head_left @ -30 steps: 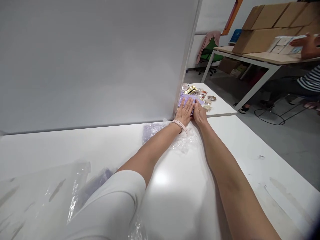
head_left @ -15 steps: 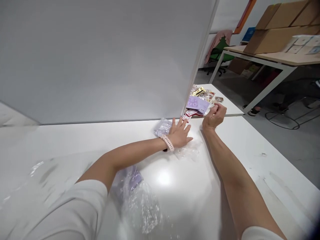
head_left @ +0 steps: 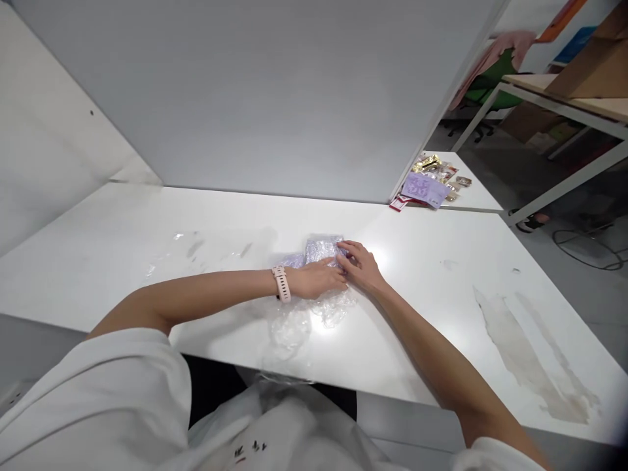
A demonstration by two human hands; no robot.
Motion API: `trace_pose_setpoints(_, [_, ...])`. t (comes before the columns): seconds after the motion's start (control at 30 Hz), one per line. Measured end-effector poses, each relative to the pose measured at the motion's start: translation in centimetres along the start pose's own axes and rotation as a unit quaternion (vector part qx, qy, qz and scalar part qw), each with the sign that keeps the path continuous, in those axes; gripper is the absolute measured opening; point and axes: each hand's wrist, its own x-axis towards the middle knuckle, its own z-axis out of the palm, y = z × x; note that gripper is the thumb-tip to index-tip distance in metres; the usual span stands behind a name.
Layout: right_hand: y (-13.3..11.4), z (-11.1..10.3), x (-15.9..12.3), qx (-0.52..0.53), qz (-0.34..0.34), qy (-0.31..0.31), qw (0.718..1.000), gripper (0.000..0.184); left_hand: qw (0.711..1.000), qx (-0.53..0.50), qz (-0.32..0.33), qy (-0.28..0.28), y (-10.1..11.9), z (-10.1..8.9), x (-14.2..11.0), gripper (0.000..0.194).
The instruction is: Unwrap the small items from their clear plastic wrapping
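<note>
A purple packet in clear crinkled wrap [head_left: 321, 248] lies on the white table in front of me. My left hand [head_left: 318, 280], with a pale pink watch on the wrist, rests palm down across its near side, fingers stretched to the right. At the packet's right edge, my right hand [head_left: 362, 267] has its fingers and thumb bent around the corner. Partly hidden behind the left wrist is another bit of purple wrapped material [head_left: 293, 260]; I cannot tell whether it is separate. Loose clear plastic wrap [head_left: 289, 330] spreads below the hands toward the table's near edge.
A grey partition [head_left: 275, 98] stands along the back of the white table [head_left: 422, 366]. Past its right end lies a pile of small packets with a purple envelope [head_left: 426, 190]. Brownish streaks [head_left: 530, 353] mark the table's right side. A desk [head_left: 574, 108] stands beyond.
My right hand has come back from the pile to the wrapped packet. The left hand has drawn nearer and now lies on it. The purple packets are now close together, and the view has shifted left.
</note>
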Motion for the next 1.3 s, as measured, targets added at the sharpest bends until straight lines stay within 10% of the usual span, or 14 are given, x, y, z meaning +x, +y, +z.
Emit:
trace_pose_setpoints(0.13, [-1.5, 2.1, -2.2, -0.055, -0.023, 0.006, 0.998, 0.045, 0.994, 0.049, -0.063, 0.070, 5.0, -1.7, -8.3, 0.036])
trace_pose_setpoints(0.27, [-2.1, 2.9, -2.7, -0.076, -0.017, 0.025, 0.997, 0.046, 0.983, 0.045, -0.163, 0.067, 7.8, 1.9, -14.2, 0.067])
trace_pose_setpoints(0.43, [-4.1, 4.3, -3.5, -0.115, -0.020, 0.014, 0.993, 0.054, 0.941, 0.050, -0.325, 0.082, 2.5, 7.2, -16.0, 0.074])
trace_pose_setpoints(0.6, [-6.7, 5.8, -5.6, -0.089, -0.069, -0.012, 0.994, 0.037, 0.913, 0.035, -0.391, 0.108, -4.4, 4.8, -17.3, 0.057])
trace_pose_setpoints(0.73, [-8.0, 6.0, -6.1, -0.013, -0.055, 0.033, 0.998, 0.020, 0.866, 0.033, -0.443, 0.228, -3.3, 1.9, -16.7, 0.049])
trace_pose_setpoints(0.93, [-9.3, 4.6, -4.9, 0.255, 0.051, 0.065, 0.964, 0.030, 0.919, -0.190, -0.235, 0.253, 1.4, 0.2, -11.9, 0.090])
trace_pose_setpoints(1.13, [-6.6, 2.4, -3.6, 0.477, 0.167, 0.160, 0.848, 0.034, 0.924, -0.236, -0.237, 0.183, 0.8, 3.5, -8.3, 0.121])
trace_pose_setpoints(1.3, [-6.0, 2.3, -4.3, 0.352, 0.247, 0.127, 0.894, 0.040, 0.890, -0.200, -0.319, 0.256, 1.2, 6.1, -7.3, 0.095])
